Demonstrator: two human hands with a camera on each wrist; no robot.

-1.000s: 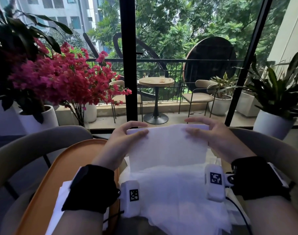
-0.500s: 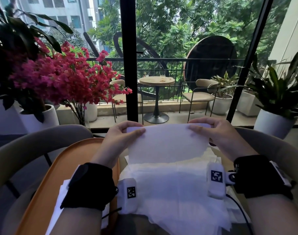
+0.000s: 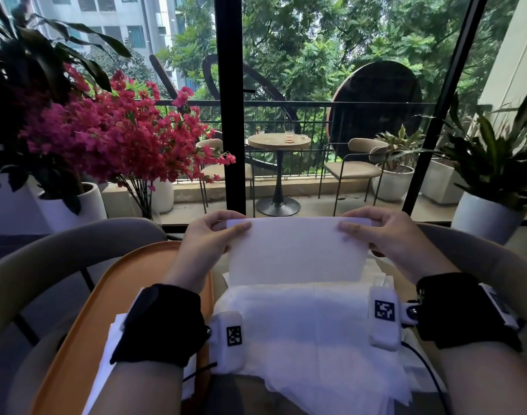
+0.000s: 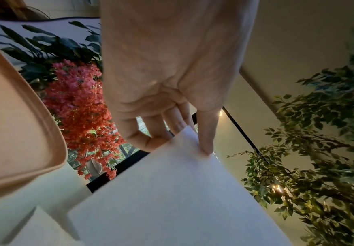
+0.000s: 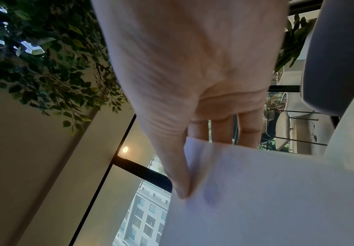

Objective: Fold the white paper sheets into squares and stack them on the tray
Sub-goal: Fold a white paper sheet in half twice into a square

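Since a second ago both hands have drawn the far edge of the thin white paper sheet (image 3: 295,253) a little higher and tauter, so its top edge now runs straight between them instead of sagging. Largest in the scene, the orange oval plastic tray (image 3: 112,289) lies to the left, near the person, with a few flat white sheets (image 3: 112,330) showing on its near part under the left forearm; I cannot tell whether those are already folded. To the right of the tray, a loose heap of crumpled white tissue sheets (image 3: 310,339) lies under the wrists, and the raised sheet stands up from it, its lower part lost in the heap. The left hand (image 3: 210,238) pinches the sheet's far left corner between thumb and fingers, and the right hand (image 3: 385,235) pinches the far right corner the same way; the wrist views show each thumb pressed flat on the paper's near face. From here, the likeliest trouble is a crooked fold: if one hand comes down ahead of the other, the corners will miss and the result will not be square. Paper this thin could also tear at the pinch if pulled too tight. A sheet from the heap might cling and ride along. Lastly, a fingertip slipping would let a corner flop.
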